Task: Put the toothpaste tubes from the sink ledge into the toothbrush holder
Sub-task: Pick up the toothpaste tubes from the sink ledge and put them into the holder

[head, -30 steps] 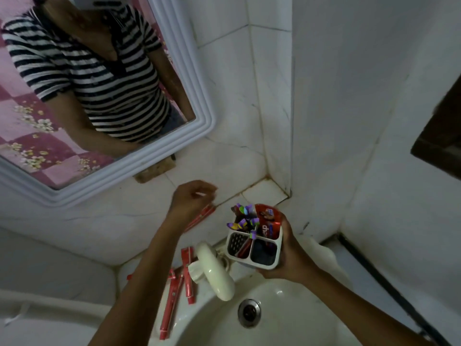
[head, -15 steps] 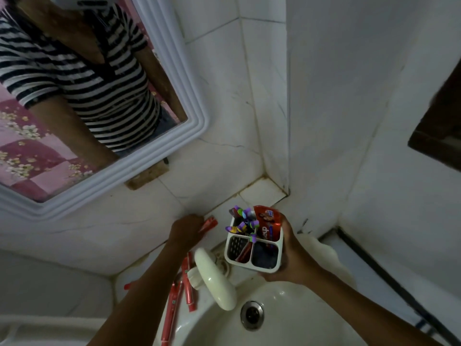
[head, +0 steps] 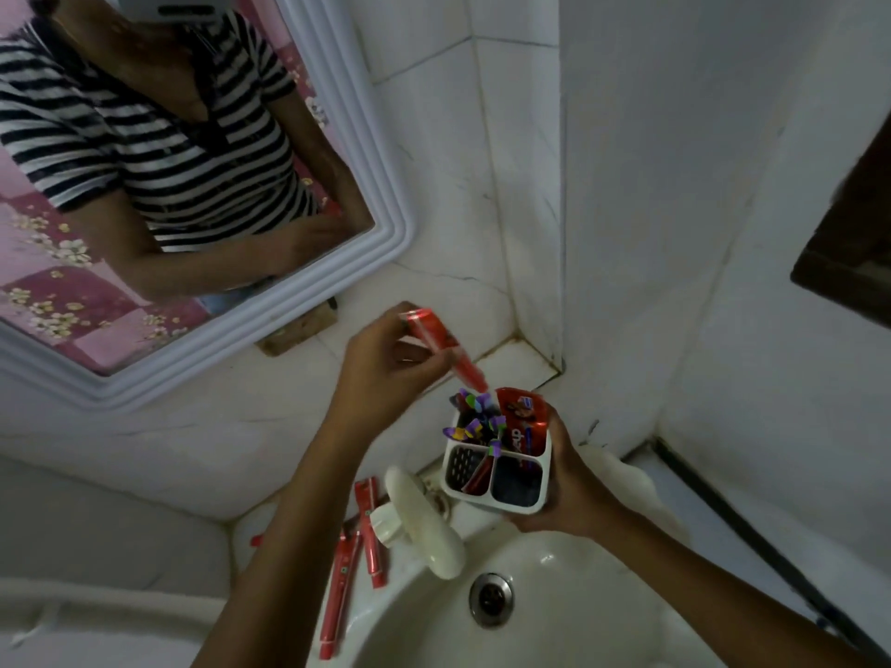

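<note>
- The left hand [head: 385, 364] is closed around a red toothpaste tube [head: 446, 349], pinching it near its upper end so it slants downward, its lower tip just above the back of the toothbrush holder [head: 496, 455].
- The right hand [head: 561, 484] grips the white holder from its far side and underneath, holding it up over the edge of the sink [head: 554, 595], clear of the ledge.
- To do this step well, I would steer the tip away from the crowded back-left compartment, where the purple-headed toothbrushes [head: 475, 421] bristle up, tilt the tube nearer upright, and let go only once it has slid into a pocket with room.
- The right hand should keep the holder level so nothing spills.
- The holder has four compartments: the brushes in one, a wide red tube [head: 523, 417] in another, a thin red tube [head: 479, 477] leaning in the front-left, and the front-right looks empty, though dark.
- On the sink ledge [head: 289, 523], beside the cream tap [head: 424, 518], I count about three more red tubes [head: 369, 532], perhaps four; a red end shows at the left but I cannot tell what it is.
</note>
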Demonstrator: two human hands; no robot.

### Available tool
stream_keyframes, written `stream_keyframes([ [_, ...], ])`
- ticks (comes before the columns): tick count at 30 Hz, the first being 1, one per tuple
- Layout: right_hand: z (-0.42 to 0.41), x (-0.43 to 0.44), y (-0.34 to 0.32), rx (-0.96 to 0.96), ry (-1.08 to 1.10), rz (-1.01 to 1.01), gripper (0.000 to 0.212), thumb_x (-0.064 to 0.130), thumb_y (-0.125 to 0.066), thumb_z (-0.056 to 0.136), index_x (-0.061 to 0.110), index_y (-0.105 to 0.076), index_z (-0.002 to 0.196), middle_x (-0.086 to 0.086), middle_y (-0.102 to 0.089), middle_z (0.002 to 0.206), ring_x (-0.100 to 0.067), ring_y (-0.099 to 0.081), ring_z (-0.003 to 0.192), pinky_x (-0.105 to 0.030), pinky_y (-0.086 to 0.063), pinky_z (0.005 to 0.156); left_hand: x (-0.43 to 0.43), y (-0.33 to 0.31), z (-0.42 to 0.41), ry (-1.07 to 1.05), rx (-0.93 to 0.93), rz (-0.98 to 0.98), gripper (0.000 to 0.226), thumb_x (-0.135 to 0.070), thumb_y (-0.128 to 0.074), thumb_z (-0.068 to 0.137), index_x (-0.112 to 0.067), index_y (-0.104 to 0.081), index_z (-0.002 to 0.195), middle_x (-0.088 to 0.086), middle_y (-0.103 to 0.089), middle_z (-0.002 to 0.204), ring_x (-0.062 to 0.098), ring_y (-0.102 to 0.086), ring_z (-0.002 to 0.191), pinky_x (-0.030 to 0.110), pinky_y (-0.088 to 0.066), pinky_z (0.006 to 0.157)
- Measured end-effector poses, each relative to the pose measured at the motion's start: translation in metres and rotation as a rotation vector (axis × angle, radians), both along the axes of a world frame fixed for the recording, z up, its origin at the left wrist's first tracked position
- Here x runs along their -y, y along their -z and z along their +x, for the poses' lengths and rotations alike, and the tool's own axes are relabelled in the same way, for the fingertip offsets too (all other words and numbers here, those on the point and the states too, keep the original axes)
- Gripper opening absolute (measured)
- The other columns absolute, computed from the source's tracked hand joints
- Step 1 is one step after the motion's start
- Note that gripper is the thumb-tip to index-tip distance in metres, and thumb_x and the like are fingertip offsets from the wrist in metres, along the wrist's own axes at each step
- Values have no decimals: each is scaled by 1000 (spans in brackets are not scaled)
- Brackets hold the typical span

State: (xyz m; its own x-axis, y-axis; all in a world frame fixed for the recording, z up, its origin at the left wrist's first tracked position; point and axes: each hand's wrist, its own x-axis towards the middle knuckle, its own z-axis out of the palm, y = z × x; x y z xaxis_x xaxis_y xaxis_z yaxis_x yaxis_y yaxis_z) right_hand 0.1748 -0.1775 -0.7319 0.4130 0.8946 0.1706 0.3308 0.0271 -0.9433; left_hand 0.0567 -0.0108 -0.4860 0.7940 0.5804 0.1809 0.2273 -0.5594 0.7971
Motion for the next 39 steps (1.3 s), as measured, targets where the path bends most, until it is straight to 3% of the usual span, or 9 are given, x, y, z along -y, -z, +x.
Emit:
stream_keyframes([
  [4, 0, 1, 2, -30, -30, -38, 154, 11, -108, 55, 32, -4, 167, 5, -33, 168, -8, -42, 155, -25, -46, 121, 20, 15, 19, 134, -184, 61, 22, -24, -81, 76, -17, -64, 88, -4, -74, 88, 8, -74, 81, 40, -63, 78],
  [10, 4, -1, -5, -59, -68, -125, 145, 30, -107, 62, 35, -8, 168, 5, -38, 168, -16, -46, 153, -46, -47, 123, 32, 52, 34, 144, -414, 396, 26, -45, -73, 76, -31, -67, 98, -12, -71, 101, 13, -62, 95, 43, -55, 85],
  [14, 3, 6, -2, -80, -40, -101, 144, 4, -104, 62, 45, -11, 164, 34, -40, 153, 15, -51, 136, -16, -50, 112, 14, 48, 17, 78, -330, 295, 24, -44, -70, 77, -33, -67, 99, -12, -70, 101, 10, -63, 98, 38, -54, 87],
  [19, 1, 5, -2, -39, -37, -86, 148, 3, -104, 58, 49, -10, 162, 12, -39, 165, -12, -47, 152, -42, -51, 120, -36, 55, -44, -241, -273, 213, 12, -27, -74, 82, -28, -70, 94, -9, -73, 89, 11, -69, 86, 26, -54, 75],
  [23, -2, 5, -2, -60, -53, -54, 144, -3, -101, 60, 62, -17, 158, 10, -37, 166, -24, -45, 154, -54, -58, 110, -64, 96, -98, -399, -670, 144, 15, -27, -74, 79, -31, -69, 93, -1, -74, 101, 19, -69, 97, 32, -57, 83],
  [29, -4, 6, -6, -175, -96, -61, 142, 17, -104, 48, 79, -19, 144, 39, -42, 152, -1, -50, 146, -57, -54, 114, -62, 163, -125, -486, -943, 62, 45, -64, -64, 71, -21, -69, 86, 1, -73, 95, 18, -67, 84, 29, -56, 82],
  [32, -4, 6, -9, -235, -89, -86, 135, 21, -109, 50, 74, -26, 142, 20, -44, 157, -7, -54, 143, -61, -50, 117, -57, 175, -115, -523, -1014, 48, 62, -77, -60, 63, -17, -67, 77, 1, -71, 75, 16, -66, 67, 27, -57, 71],
  [36, -5, 6, -14, -247, -71, -72, 133, 5, -104, 64, 63, -21, 151, 9, -40, 162, -14, -48, 150, -37, -60, 108, -63, 188, -102, -558, -1025, 48, 39, -50, -69, 75, -13, -68, 87, 2, -70, 76, 19, -69, 70, 31, -60, 71],
  [39, -3, 5, -11, -156, -64, -63, 141, -29, -88, 68, 64, -16, 147, 13, -36, 159, 14, -54, 136, -17, -60, 94, -68, 185, -93, -566, -962, 34, 33, -43, -71, 73, -12, -70, 84, 6, -73, 80, 23, -71, 73, 28, -58, 67],
])
